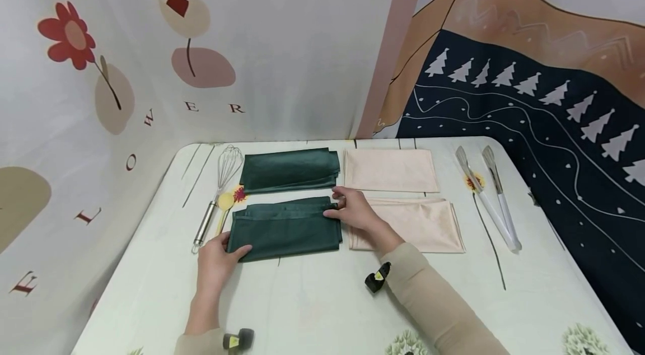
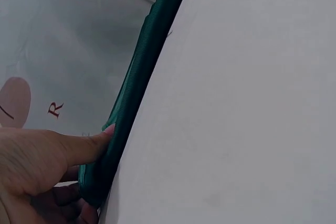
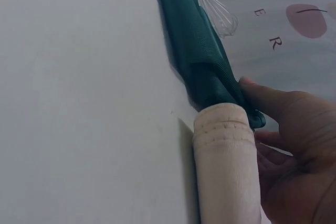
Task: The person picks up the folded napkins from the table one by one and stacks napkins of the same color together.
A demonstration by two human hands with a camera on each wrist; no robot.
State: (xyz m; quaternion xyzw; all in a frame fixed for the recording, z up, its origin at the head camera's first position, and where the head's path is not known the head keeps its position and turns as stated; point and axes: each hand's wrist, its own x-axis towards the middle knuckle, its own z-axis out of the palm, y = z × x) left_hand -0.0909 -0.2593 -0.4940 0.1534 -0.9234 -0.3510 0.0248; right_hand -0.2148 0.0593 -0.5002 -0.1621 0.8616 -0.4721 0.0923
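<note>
A folded dark green satin cloth [image 1: 287, 238] lies flat on the table, its long side towards me. At its left end, my left hand [image 1: 215, 260] holds the edge, thumb on top; in the left wrist view that thumb [image 2: 86, 148] presses the green fabric [image 2: 134, 82] while the other fingers curl beneath the end. My right hand [image 1: 360, 212] pinches the far right corner between thumb and forefinger. The right wrist view shows this corner beside the right hand [image 3: 304, 135]. Under my right wrist lies a folded pale pink cloth [image 1: 418, 226], partly hidden.
Behind are a second green cloth [image 1: 289, 170] and a second pink cloth [image 1: 390, 170]. A whisk [image 1: 205, 223] and a yellow utensil with a round head [image 1: 225, 202] lie at the left. Metal tongs with pale handles [image 1: 496, 215] lie spread at the right. Printed fabric walls border the table.
</note>
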